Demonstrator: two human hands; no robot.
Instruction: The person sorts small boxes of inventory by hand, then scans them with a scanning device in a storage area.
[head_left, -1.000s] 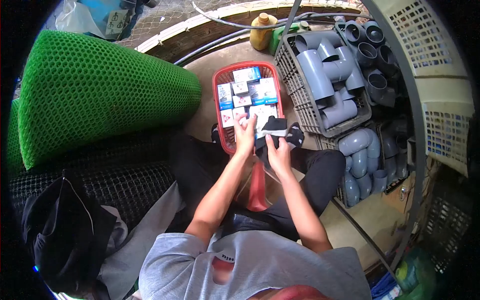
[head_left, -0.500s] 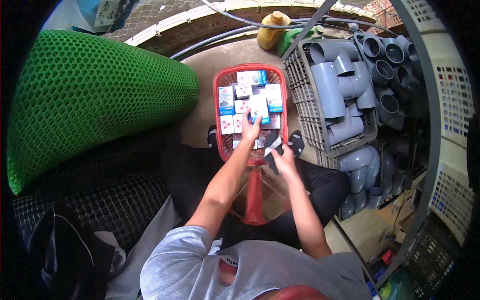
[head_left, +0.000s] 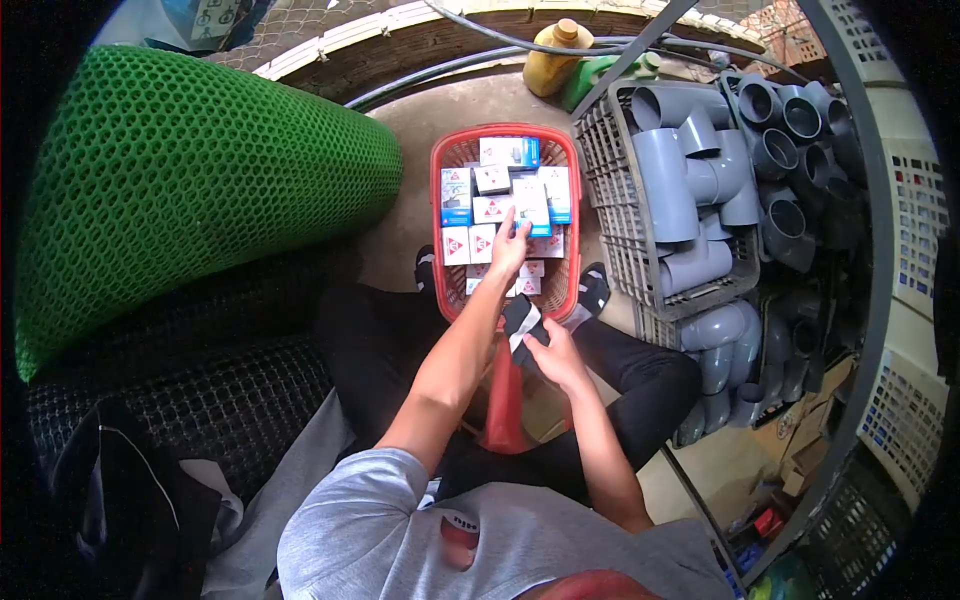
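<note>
My left hand (head_left: 510,252) reaches into the red plastic basket (head_left: 437,262), thumb and fingers around the lower end of a white and blue box (head_left: 531,200). That box lies on top of several other small cartons, among them a white box with red markings (head_left: 455,245) to its left. Just outside the basket's near rim, my right hand (head_left: 558,358) grips a black, floppy item with a white band (head_left: 523,325), perhaps cloth. The red stool (head_left: 507,405) stands between my legs, below the basket.
A roll of green plastic mesh (head_left: 230,170) fills the left side, with black netting (head_left: 190,400) below it. On the right, a grey crate (head_left: 610,190) holds grey pipe fittings (head_left: 665,185). A yellow jug (head_left: 556,60) stands beyond the basket.
My right hand has moved slightly left and toward me with the black item, away from the basket's right rim. My left hand stays at the white and blue box.
</note>
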